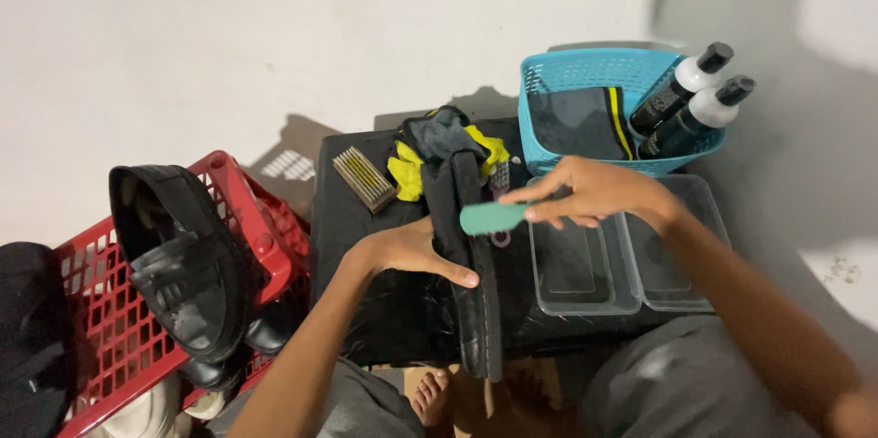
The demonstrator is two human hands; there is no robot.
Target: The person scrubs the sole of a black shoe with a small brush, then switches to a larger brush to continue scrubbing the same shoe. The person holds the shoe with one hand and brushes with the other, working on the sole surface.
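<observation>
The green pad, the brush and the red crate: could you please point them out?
green pad (492,217), head view, its flat face.
brush (363,178), head view, its bristles.
red crate (274,235), head view, its right rim.

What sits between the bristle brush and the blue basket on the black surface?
In the head view, a yellow-and-grey cloth lies bunched between the bristle brush and the blue basket, by the black shoe's far end.
</observation>
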